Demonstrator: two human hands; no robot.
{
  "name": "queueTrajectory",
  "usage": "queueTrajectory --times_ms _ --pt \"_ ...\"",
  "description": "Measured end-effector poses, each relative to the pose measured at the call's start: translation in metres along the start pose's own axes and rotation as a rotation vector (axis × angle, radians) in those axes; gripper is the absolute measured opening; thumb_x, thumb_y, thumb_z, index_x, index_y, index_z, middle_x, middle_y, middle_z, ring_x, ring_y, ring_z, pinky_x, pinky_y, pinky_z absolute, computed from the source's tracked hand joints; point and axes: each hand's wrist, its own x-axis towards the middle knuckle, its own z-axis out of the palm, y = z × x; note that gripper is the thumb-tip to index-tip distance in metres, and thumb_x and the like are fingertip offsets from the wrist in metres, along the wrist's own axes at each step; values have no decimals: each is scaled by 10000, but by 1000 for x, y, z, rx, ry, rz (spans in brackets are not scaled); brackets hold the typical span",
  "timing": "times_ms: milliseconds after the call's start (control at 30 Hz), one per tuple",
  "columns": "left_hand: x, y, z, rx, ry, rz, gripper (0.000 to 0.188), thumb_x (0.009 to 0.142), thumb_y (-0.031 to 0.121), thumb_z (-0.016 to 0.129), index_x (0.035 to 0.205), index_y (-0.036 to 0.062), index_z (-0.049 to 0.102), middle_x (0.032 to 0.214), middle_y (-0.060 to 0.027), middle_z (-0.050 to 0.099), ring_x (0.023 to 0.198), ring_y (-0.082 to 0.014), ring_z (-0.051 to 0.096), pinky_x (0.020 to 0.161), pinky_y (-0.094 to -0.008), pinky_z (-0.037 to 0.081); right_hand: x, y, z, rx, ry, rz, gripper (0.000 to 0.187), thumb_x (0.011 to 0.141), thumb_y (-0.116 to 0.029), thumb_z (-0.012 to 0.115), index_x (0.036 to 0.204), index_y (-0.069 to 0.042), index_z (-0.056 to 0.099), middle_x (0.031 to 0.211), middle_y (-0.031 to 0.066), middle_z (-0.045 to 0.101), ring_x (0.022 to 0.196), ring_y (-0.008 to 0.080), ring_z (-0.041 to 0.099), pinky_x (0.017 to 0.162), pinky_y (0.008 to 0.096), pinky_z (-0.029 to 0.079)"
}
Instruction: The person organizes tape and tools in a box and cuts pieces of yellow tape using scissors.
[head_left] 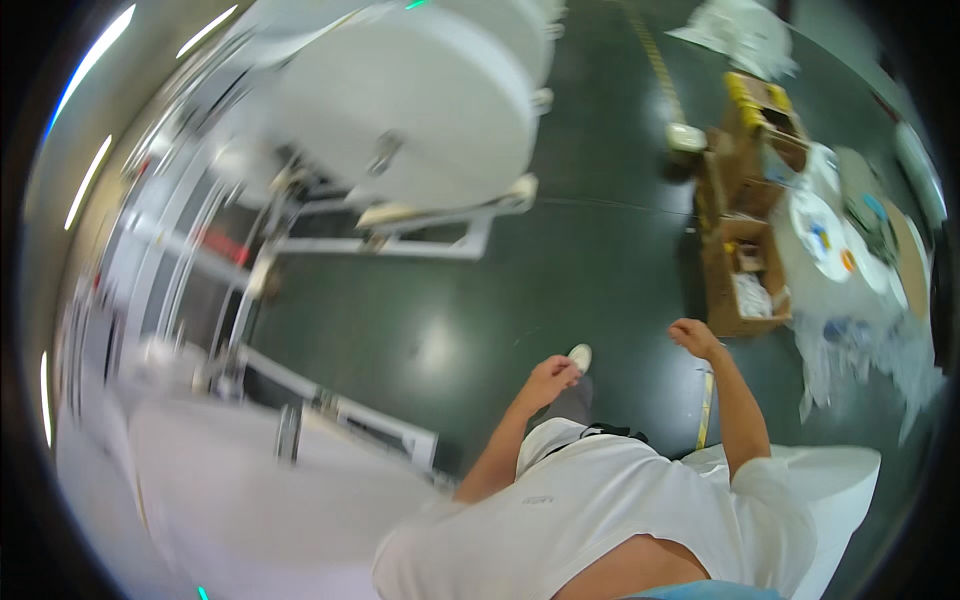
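Note:
My left hand [552, 377] hangs in front of my body, over my grey trouser leg [572, 402] and close to one light shoe [580, 356]. Its fingers curl in loosely, and I see nothing in them. Out to the right, my right hand [694, 338] is raised above the floor with bent fingers and likewise no object showing. It is nearest to an open cardboard box [716, 290] holding white and brown items. Neither hand touches anything that I can make out.
Large white rolls [440, 110] rest on a white metal frame [470, 240] at left, with another big white roll [250, 490] nearer. More cardboard boxes [755, 115] stand at right beside a plastic-draped round white surface [820, 235]. Yellow tape [705, 410] marks the dark floor.

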Motion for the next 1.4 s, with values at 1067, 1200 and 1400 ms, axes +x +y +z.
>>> queueTrajectory --times_ms 1067,1200,1400 --pt "1318 665 362 223 -490 468 345 1001 160 823 1244 -15 651 1145 -72 730 1051 -141 697 947 -292 574 609 211 -766 -124 192 305 331 1071 -302 616 1226 -29 721 1158 219 744 1101 433 709 958 504 571" --pt "1442 691 443 389 -533 533 497 947 250 883 1281 -17 632 1200 -113 725 1097 -185 702 975 -346 577 651 207 -826 -49 306 388 323 1067 -303 621 1224 -40 722 1149 208 745 1102 430 712 963 513 569" --pt "1572 697 529 555 -633 706 562 942 295 857 1330 -26 608 1281 -197 700 1214 -298 685 1047 -404 543 669 187 -891 107 536 511 302 1077 -264 635 1256 -38 724 1187 191 747 1105 401 719 963 475 577"
